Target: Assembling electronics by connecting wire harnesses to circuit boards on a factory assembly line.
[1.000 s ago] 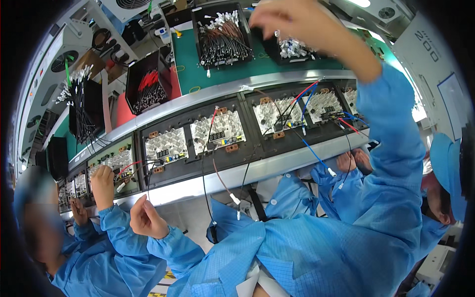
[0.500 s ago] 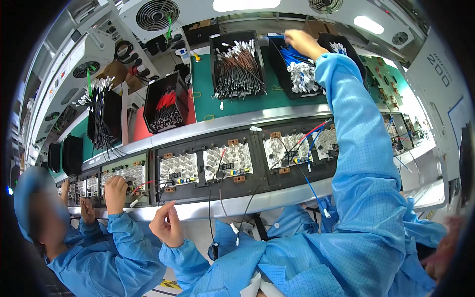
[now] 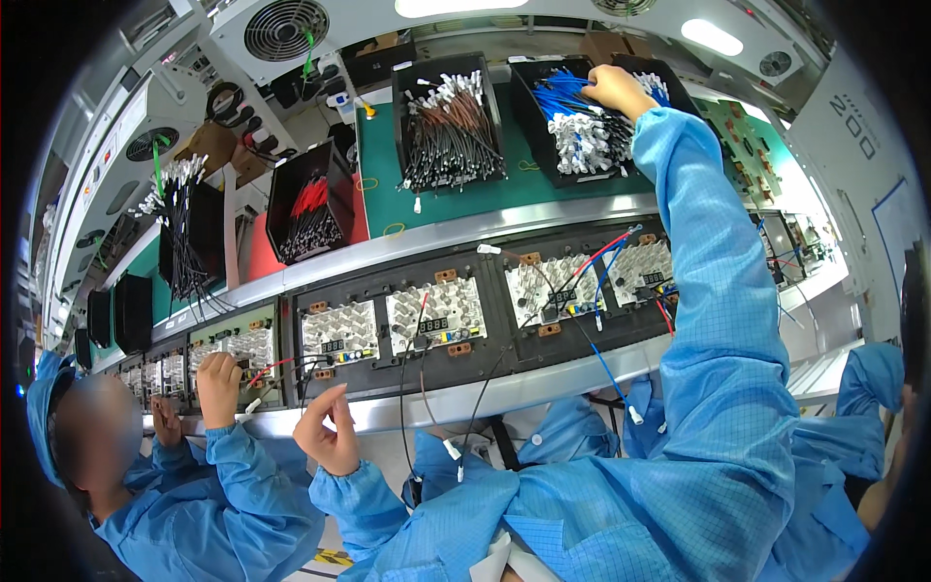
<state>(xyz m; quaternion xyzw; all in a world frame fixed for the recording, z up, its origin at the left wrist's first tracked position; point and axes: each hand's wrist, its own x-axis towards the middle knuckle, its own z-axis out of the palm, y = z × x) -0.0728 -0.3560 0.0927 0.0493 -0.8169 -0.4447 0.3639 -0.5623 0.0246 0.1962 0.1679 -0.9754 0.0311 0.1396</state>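
Observation:
My right hand reaches far up into a black bin of blue wires with white connectors, its fingers closed among the blue wires. My left hand is raised near the metal rail, with its fingers loosely curled. I cannot tell whether it holds anything. In front of me a row of black test fixtures holds white heat-sink boards. Red, blue and black leads hang from the boards over the rail.
A bin of brown wires and a bin of red and black wires stand on the green mat. Black cable bundles hang at the left. A co-worker in blue at my left has a hand on a fixture.
My right hand has gone deeper into the bin of blue wires. The view has tilted, bringing the bins lower in the picture. My left hand has stayed by the rail.

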